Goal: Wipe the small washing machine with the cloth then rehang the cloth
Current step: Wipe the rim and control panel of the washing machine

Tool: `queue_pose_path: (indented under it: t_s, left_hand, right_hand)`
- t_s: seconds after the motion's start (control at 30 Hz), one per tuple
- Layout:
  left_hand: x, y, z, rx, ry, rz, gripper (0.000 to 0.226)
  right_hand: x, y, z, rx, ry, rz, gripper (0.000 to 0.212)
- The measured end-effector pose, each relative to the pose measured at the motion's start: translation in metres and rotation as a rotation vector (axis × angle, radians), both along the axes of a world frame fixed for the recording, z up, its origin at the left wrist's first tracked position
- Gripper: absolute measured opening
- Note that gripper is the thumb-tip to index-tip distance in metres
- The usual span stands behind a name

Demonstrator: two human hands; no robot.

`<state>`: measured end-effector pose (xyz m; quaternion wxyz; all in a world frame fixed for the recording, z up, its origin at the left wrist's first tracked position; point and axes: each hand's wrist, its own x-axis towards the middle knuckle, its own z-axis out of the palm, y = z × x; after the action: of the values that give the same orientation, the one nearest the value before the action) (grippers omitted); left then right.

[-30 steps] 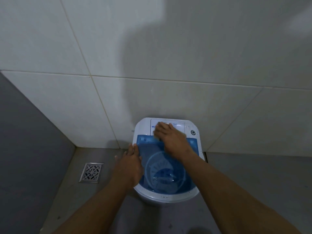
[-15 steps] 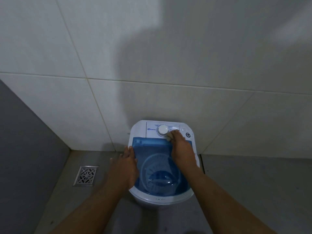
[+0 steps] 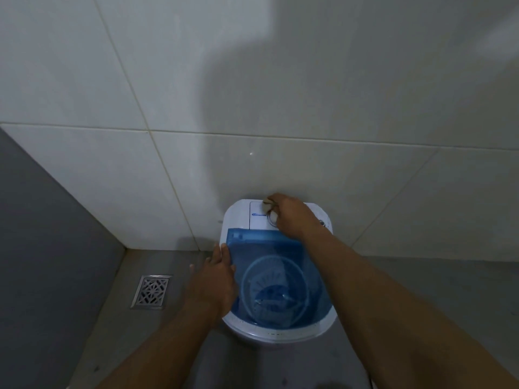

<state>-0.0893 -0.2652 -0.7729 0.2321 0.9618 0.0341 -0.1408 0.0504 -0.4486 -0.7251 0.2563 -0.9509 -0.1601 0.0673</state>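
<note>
Pale cloth (image 3: 267,204) gripped by right hand (image 3: 292,217) on washer (image 3: 238,217); left hand (image 3: 213,279) flat, open.

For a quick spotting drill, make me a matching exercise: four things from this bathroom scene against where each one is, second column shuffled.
Things:
1. cloth
2. left hand
3. floor drain
4. blue lid

Places:
a. set in the floor, left of the washing machine
b. covering the tub opening
c. under the right hand, on the white control panel
d. on the machine's left edge

Pairs: 1-c, 2-d, 3-a, 4-b
</note>
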Motion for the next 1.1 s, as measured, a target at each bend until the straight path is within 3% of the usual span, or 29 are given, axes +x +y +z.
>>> queue_pose_path:
  t_s: [0.1,0.23,0.33,0.43,0.63,0.73,0.9,1.1]
  left_hand:
    - [0.0,0.002,0.001,0.022,0.001,0.005,0.062]
    - [-0.001,0.012,0.0,0.04,0.034,0.023,0.065]
    - [0.001,0.018,-0.003,0.057,0.031,0.013,0.065]
    - [0.001,0.019,-0.006,0.055,0.025,0.003,0.067]
    - [0.002,0.017,-0.009,0.047,0.037,0.02,0.067]
    - [0.001,0.015,-0.009,0.036,0.039,0.032,0.067]
    - [0.003,0.016,-0.011,0.024,0.046,0.044,0.067]
    - [0.002,0.013,-0.009,0.045,0.045,0.05,0.064]
  right_hand:
    - [-0.012,-0.022,-0.014,-0.035,-0.072,-0.076,0.045]
    - [-0.038,-0.015,-0.036,-0.05,0.044,-0.154,0.082]
    - [-0.06,-0.01,-0.046,-0.053,-0.035,-0.21,0.087]
    - [-0.082,-0.009,-0.055,-0.061,-0.147,-0.195,0.083]
    - [-0.065,-0.005,-0.048,0.125,-0.065,-0.311,0.068]
    - [-0.041,-0.002,-0.041,0.028,-0.024,-0.265,0.075]
    - [-0.008,-0.003,-0.037,-0.124,-0.096,-0.294,0.06]
    - [0.002,0.009,-0.045,-0.058,-0.102,-0.53,0.043]
